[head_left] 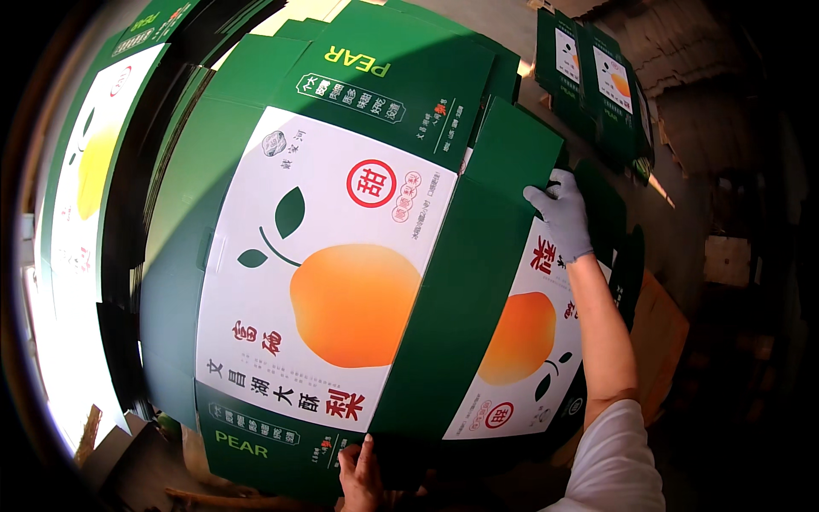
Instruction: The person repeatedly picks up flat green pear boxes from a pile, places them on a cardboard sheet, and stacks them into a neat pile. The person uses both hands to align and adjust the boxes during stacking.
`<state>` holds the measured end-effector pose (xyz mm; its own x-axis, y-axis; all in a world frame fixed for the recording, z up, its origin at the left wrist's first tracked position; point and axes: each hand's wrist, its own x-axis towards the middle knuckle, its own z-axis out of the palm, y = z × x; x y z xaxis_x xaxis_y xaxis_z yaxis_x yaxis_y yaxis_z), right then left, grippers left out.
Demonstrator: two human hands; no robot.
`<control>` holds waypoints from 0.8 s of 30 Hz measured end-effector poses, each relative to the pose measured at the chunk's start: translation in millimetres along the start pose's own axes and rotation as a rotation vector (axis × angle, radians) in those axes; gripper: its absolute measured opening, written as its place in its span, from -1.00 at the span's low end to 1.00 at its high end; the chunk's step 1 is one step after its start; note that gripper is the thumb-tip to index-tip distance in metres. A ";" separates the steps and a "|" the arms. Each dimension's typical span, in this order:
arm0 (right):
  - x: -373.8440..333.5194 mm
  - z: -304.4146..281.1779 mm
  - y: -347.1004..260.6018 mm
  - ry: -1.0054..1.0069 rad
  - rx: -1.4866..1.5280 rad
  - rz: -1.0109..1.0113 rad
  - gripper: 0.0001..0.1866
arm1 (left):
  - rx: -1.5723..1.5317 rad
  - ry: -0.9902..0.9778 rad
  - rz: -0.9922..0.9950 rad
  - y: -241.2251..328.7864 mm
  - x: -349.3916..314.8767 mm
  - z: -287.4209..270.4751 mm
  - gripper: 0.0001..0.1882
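A large flattened cardboard carton (439, 282), green with white panels and a yellow-orange fruit picture, lies across the middle. My right hand (563, 213), in a light grey glove, reaches over its right part. The gloved fingers close on the edge of a green flap, the thumb toward the middle panel. At the near edge my bare left hand (360, 478) pinches the cardboard, with its thumb on top and most fingers hidden below. Part of the near edge falls in dark shadow.
Another flattened carton (107, 136) of the same print stands in bright light at the far left. More green cartons (589, 85) lie at the back right. Brown cardboard (674, 51) is stacked behind them. A brown sheet (661, 328) leans past my right forearm.
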<state>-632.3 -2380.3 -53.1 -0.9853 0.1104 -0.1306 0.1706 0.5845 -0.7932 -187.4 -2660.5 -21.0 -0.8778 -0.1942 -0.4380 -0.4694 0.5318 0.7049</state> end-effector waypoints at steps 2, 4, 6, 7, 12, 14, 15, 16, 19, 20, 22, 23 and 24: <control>2.6 -0.3 1.0 -0.004 -0.016 0.006 -0.54 | -0.003 -0.001 0.002 -0.5 -1.2 1.6 -0.50; 4.5 -0.5 3.5 -0.004 -0.058 0.016 -0.54 | -0.012 -0.003 0.003 -1.4 -1.5 2.3 -0.50; 3.6 0.6 2.5 -0.004 -0.037 0.014 -0.55 | -0.014 0.001 0.018 -2.1 -0.6 1.3 -0.50; 2.8 1.3 1.6 -0.003 -0.026 0.013 -0.56 | -0.015 0.004 0.025 -2.8 -0.3 1.0 -0.50; 0.5 1.9 0.1 0.005 -0.056 0.015 -0.55 | -0.003 0.000 0.022 -7.0 -1.9 0.4 -0.50; 1.8 0.7 1.6 0.011 -0.105 0.021 -0.52 | -0.006 -0.003 0.025 -7.3 -1.7 -0.2 -0.50; 2.1 0.4 0.9 0.011 -0.134 0.032 -0.50 | -0.012 -0.001 0.031 -6.6 -0.7 -0.9 -0.50; 1.9 -0.3 0.1 0.012 -0.164 0.044 -0.48 | -0.018 0.000 0.037 -6.1 0.2 -1.4 -0.51; -9.1 10.2 -24.1 0.094 -0.366 0.075 -0.42 | -0.015 0.004 0.021 -4.1 0.1 -2.9 -0.50; -12.1 11.3 -23.6 0.119 -0.435 0.025 -0.40 | -0.014 0.005 0.018 -4.2 -0.7 -2.5 -0.50; -18.6 13.5 -20.4 0.169 -0.571 -0.077 -0.35 | -0.013 0.009 0.012 -4.8 -2.1 -1.0 -0.50; -25.1 13.8 -27.1 0.163 -0.570 -0.120 -0.43 | -0.014 0.003 0.005 -3.9 -2.7 -1.8 -0.50; -29.6 16.6 -26.3 0.179 -0.633 -0.298 -0.47 | -0.015 -0.003 -0.002 -2.6 -3.3 -2.4 -0.50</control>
<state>-607.8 -2412.3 -38.3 -0.9832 -0.0280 0.1804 -0.0780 0.9578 -0.2765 -183.5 -2663.2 -20.1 -0.8764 -0.1928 -0.4413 -0.4728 0.5188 0.7123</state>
